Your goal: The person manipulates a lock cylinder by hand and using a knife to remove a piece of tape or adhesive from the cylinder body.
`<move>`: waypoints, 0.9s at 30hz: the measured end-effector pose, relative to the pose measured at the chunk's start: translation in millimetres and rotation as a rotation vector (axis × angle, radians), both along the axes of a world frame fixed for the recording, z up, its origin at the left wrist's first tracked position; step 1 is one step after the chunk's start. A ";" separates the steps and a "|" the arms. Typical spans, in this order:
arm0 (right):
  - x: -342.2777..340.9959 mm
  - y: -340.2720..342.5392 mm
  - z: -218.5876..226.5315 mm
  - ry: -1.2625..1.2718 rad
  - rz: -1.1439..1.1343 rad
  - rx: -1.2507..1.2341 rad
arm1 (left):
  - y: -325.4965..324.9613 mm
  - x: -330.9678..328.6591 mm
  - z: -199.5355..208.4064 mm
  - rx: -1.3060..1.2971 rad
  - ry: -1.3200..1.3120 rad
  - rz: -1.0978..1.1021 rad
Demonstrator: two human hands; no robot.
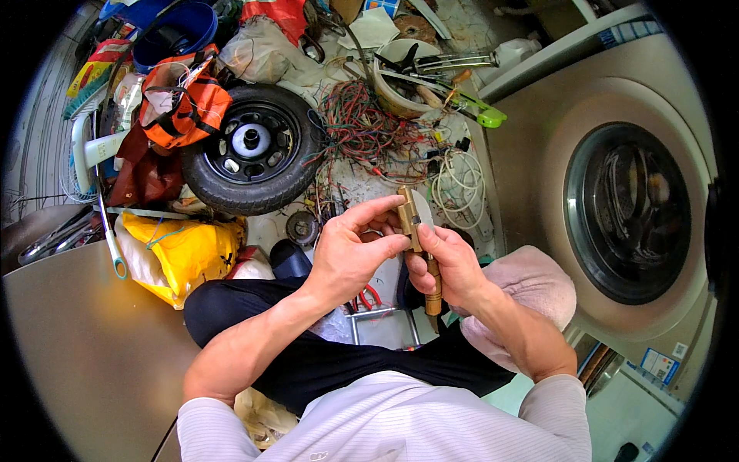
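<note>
This looks like a cluttered household utility room: front-loading washer [631,212], tyred wheel [252,142], tangled wires [368,123].

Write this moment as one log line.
left grip: on brass-coloured piece | right grip: on wood-handled tool | silver blade: beside brass-coloured piece | nearby: wire tangle, wheel

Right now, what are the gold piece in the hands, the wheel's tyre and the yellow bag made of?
The gold piece looks like metal, perhaps brass: yellowish, hard edges, a dull shine. The tyre seems rubber: thick, matte black. The yellow bag is probably plastic: glossy, crinkled folds.
</note>
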State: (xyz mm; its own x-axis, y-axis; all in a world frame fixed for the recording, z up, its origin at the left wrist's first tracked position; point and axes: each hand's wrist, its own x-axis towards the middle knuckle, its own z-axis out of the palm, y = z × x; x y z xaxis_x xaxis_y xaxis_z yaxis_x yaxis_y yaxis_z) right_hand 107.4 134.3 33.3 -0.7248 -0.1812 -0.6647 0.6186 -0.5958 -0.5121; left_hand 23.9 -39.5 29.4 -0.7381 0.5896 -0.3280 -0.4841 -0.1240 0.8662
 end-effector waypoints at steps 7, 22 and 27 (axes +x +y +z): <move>-0.1 3.1 -0.1 -0.024 0.030 -0.052 | 1.3 -4.4 9.0 -0.071 0.000 -0.040; -0.4 -0.1 -1.0 0.011 0.065 -0.071 | 0.5 -4.0 6.9 0.044 -0.058 0.001; 1.4 -2.4 -5.4 0.018 0.096 -0.016 | -4.1 -4.6 -0.5 0.103 -0.198 0.011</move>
